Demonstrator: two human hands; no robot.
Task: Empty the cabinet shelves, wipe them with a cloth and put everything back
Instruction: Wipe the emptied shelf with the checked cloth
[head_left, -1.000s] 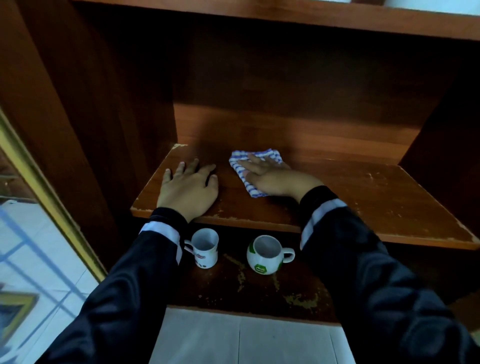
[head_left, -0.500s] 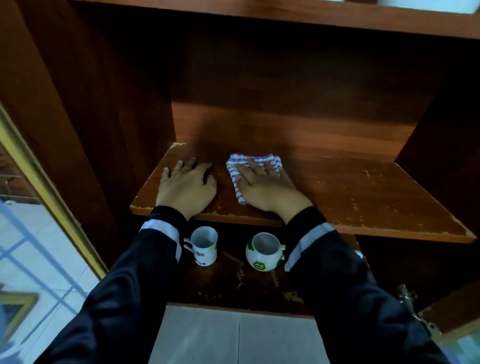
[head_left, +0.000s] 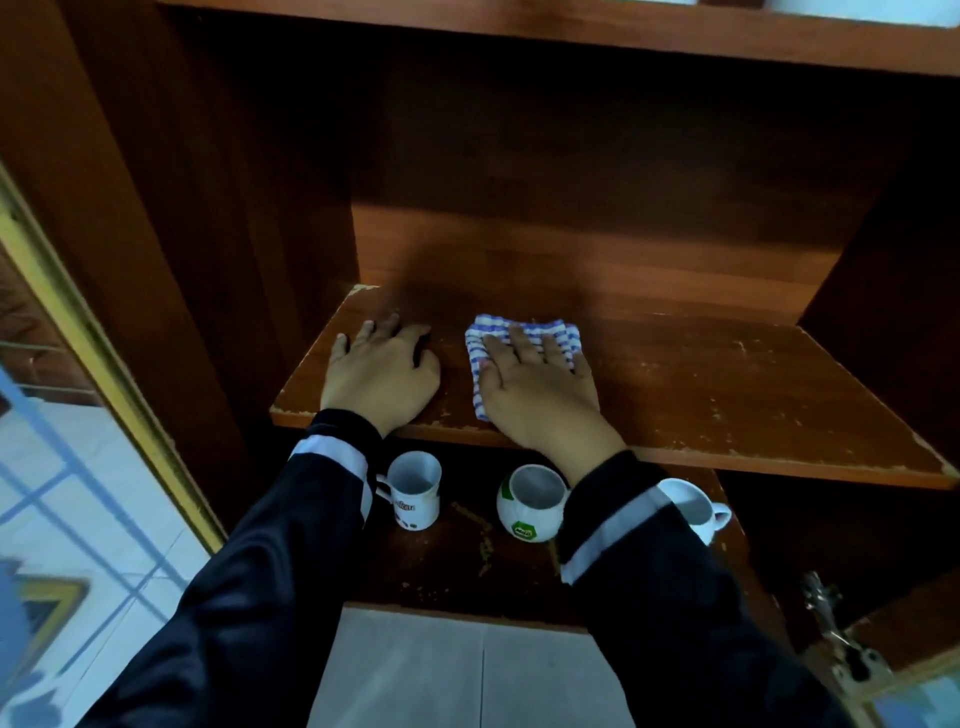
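both flat — left hand (head_left: 382, 371) on shelf (head_left: 727, 395), right hand (head_left: 540, 389) pressing cloth (head_left: 491, 325); sleeve (head_left: 649, 571) half-hides white mug (head_left: 693, 506).

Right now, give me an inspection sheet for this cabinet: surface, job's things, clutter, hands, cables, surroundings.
Surface: wooden shelf, scuffed, front edge chipped.
Job's things: checked cloth lies flat on the shelf; left mug, green-patched mug and right mug stand upright on the lower shelf, the right one partly behind a sleeve.
Clutter: stains on the lower shelf.
Hands: left hand rests flat on the shelf, apart from the cloth; right hand presses the cloth, fingers straight.
Cables: nothing seen.
Surroundings: door hinge at lower right; tiled floor at left.
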